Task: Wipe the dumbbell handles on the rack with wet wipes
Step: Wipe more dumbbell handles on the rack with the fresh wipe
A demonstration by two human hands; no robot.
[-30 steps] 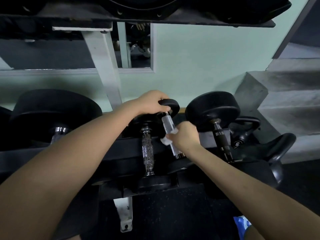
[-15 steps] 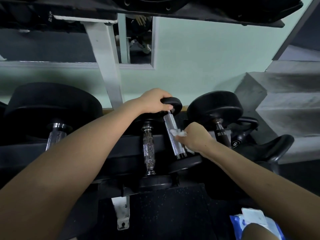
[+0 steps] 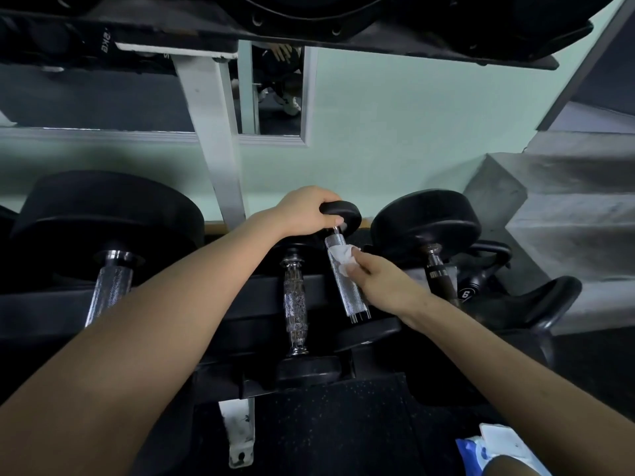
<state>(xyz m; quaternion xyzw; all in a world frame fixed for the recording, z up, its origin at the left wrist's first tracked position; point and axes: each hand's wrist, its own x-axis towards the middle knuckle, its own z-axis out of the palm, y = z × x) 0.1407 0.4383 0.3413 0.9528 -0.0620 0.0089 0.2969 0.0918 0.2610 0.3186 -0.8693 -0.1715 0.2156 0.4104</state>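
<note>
Our left hand (image 3: 304, 213) grips the far head (image 3: 348, 214) of a small dumbbell (image 3: 366, 333) on the rack (image 3: 263, 292). Just below it, our right hand (image 3: 385, 280) pinches a white wet wipe (image 3: 340, 256) against the upper end of the knurled handle (image 3: 348, 295), left of our fingers.

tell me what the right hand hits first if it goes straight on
The right hand points up-left; its wet wipe touches the dumbbell handle, so probably that handle first.

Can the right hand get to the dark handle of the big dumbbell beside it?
Probably yes: the dark handle lies just right of the right hand, which holds a wipe; nothing stands between them.
</note>
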